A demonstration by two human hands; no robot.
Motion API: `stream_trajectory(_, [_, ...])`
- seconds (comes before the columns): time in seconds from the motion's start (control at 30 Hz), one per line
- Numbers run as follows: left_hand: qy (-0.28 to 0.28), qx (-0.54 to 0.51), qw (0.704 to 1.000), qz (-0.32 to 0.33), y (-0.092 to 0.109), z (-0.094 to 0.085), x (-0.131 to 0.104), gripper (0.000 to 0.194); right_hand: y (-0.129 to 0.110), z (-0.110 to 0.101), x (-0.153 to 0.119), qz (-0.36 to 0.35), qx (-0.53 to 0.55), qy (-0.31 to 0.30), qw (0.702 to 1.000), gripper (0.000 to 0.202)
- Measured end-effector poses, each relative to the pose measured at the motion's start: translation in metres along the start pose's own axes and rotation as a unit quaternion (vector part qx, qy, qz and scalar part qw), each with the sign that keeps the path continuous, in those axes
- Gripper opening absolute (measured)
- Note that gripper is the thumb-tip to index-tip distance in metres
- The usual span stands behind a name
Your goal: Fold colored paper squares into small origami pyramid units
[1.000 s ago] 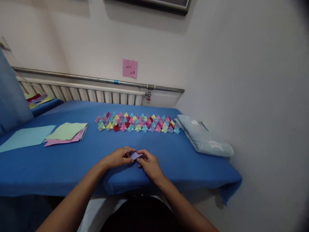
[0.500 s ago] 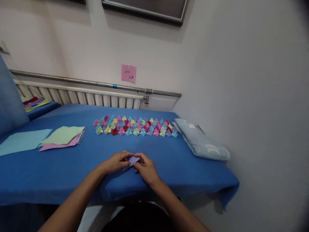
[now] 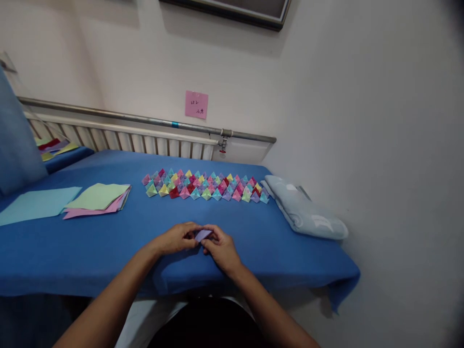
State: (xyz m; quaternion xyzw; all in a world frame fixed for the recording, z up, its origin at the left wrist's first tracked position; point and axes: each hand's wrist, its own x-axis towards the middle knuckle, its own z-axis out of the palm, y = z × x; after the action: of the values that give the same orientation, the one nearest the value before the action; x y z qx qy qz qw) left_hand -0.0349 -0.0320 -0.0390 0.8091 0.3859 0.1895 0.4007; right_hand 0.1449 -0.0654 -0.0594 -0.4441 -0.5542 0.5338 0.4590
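Observation:
A small folded piece of purple paper [image 3: 203, 235] is between my two hands, just above the blue cloth near the front edge. My left hand [image 3: 178, 238] pinches its left side, and my right hand [image 3: 221, 247] grips its right side with thumb and fingers. The fingertips of both hands nearly meet at the paper's top. Beyond them, rows of folded paper pieces [image 3: 206, 194] in many colours stand close together on the cloth.
The blue-covered table [image 3: 253, 251] holds a stack of green and pink sheets [image 3: 97, 198] and a light blue sheet [image 3: 39, 205] at left. A folded pale blanket [image 3: 304, 208] lies at right. Behind runs a radiator [image 3: 145, 143] with a pipe.
The purple paper shows as a smaller, more compact shape between my fingers; its left part no longer sticks out below my left hand. The camera view has shifted slightly.

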Motion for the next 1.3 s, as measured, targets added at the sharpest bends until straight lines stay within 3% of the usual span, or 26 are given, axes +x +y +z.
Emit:
stream_trajectory(1.03, [0.016, -0.011, 1.0, 0.007, -0.007, 0.001, 0.002, 0.044, 0.012, 0.005, 0.004, -0.005, -0.06, 0.037, 0.997, 0.045])
stream_trajectory(1.3, [0.065, 0.032, 0.997, 0.005, -0.009, 0.006, 0.002, 0.042, 0.013, 0.007, 0.008, 0.001, -0.097, 0.066, 0.993, 0.049])
